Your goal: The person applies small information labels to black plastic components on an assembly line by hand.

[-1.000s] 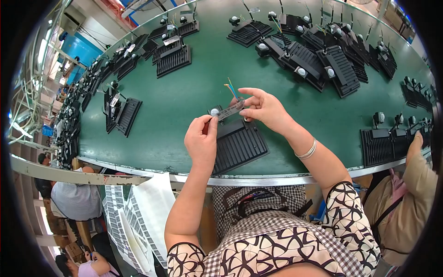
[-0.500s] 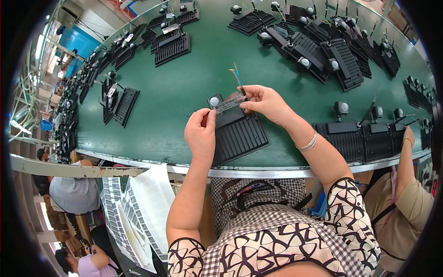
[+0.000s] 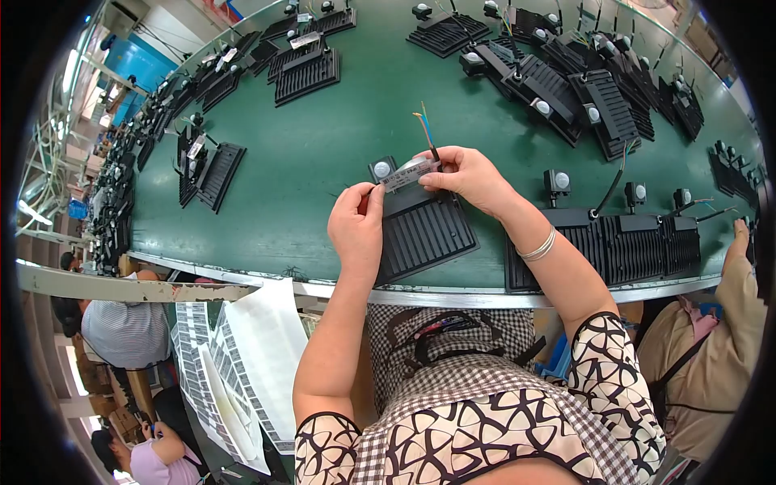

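Note:
A narrow silvery printed label (image 3: 410, 173) is stretched between my hands. My left hand (image 3: 356, 226) pinches its left end between thumb and fingers; its right end is in the pinch of my right hand (image 3: 471, 179), beside the cable. Right under the label lies a black finned floodlight (image 3: 427, 239), tilted a little on the bench, its back facing up. Its motion sensor (image 3: 382, 170) with a white dome shows just beyond my left fingertips. From its cable, bare-ended coloured wires (image 3: 423, 129) stick up near my right fingers.
The green bench (image 3: 299, 194) carries a row of floodlights (image 3: 566, 246) close on my right. A floodlight pile (image 3: 558, 89) lies at the far right, with others (image 3: 212, 174) at left. Label sheets (image 3: 267, 356) hang below the front edge. A co-worker's arm (image 3: 735, 259) reaches in at right.
The floodlight row on the right has slid left, closer to me. The co-worker's hand has moved away to the right. Both my hands keep the label over the floodlight, with little shift.

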`<act>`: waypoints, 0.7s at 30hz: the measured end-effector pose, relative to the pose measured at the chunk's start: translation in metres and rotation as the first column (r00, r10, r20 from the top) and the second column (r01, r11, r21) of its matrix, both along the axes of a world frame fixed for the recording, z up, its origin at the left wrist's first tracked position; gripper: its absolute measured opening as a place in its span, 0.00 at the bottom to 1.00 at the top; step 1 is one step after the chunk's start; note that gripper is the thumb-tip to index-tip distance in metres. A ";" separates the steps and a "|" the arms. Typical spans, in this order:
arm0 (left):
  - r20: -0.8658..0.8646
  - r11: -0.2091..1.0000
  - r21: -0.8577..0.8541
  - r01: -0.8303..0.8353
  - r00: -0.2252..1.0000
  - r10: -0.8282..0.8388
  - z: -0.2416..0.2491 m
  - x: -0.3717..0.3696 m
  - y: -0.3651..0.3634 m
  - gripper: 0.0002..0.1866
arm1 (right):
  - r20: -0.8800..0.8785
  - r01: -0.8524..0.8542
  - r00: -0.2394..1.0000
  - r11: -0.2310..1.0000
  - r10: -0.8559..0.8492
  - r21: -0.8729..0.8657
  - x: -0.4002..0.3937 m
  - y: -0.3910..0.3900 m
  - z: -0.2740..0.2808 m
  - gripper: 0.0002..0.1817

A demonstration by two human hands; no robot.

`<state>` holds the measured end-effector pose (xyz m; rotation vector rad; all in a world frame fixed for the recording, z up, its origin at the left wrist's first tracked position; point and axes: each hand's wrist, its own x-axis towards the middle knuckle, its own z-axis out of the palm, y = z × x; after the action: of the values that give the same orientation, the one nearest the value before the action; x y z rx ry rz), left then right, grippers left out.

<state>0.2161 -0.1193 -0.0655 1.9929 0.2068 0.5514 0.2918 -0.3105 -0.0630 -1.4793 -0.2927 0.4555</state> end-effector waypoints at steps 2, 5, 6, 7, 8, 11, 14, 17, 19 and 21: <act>-0.004 1.000 -0.002 -0.001 1.000 0.001 0.001 0.000 -0.001 0.09 | -0.010 0.005 1.000 1.000 -0.005 0.021 0.000 0.001 -0.001 0.19; -0.012 1.000 0.006 -0.004 1.000 0.004 0.001 0.001 0.000 0.09 | -0.028 0.012 1.000 0.998 -0.010 0.065 0.000 0.000 0.001 0.21; -0.013 1.000 0.007 -0.007 1.000 0.007 0.000 0.001 0.001 0.09 | -0.031 0.018 0.999 0.995 -0.015 0.100 -0.002 0.001 0.001 0.22; -0.015 1.000 0.008 -0.011 1.000 0.011 -0.001 0.001 0.001 0.09 | -0.035 0.025 0.999 0.991 -0.020 0.134 -0.003 0.001 0.001 0.23; -0.015 1.000 0.011 -0.010 1.000 0.011 -0.001 0.000 0.001 0.09 | -0.025 0.027 0.999 0.991 -0.024 0.134 -0.003 0.001 -0.001 0.23; -0.012 1.000 0.015 -0.009 1.000 0.009 0.000 -0.001 -0.001 0.09 | -0.007 0.040 0.999 0.990 -0.040 0.135 -0.004 0.001 -0.005 0.24; -0.005 1.000 0.008 -0.008 1.000 0.008 -0.002 0.000 -0.001 0.09 | -0.007 0.052 0.999 0.989 -0.051 0.139 -0.004 0.002 -0.005 0.24; -0.019 1.000 0.016 -0.008 1.000 0.008 -0.003 -0.001 0.000 0.09 | -0.017 0.052 0.999 0.987 -0.050 0.152 -0.004 0.002 -0.006 0.24; -0.038 1.000 0.029 0.001 0.999 0.000 -0.002 -0.002 0.000 0.08 | -0.040 0.062 0.998 0.984 -0.056 0.169 -0.005 0.003 -0.005 0.23; -0.066 0.998 0.067 0.023 0.998 -0.019 -0.005 0.000 0.003 0.08 | -0.053 0.069 0.997 0.979 -0.059 0.190 -0.005 0.003 -0.004 0.22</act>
<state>0.2164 -0.1162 -0.0707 2.0782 0.2097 0.4859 0.2865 -0.3073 -0.0673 -1.2839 -0.2437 0.3987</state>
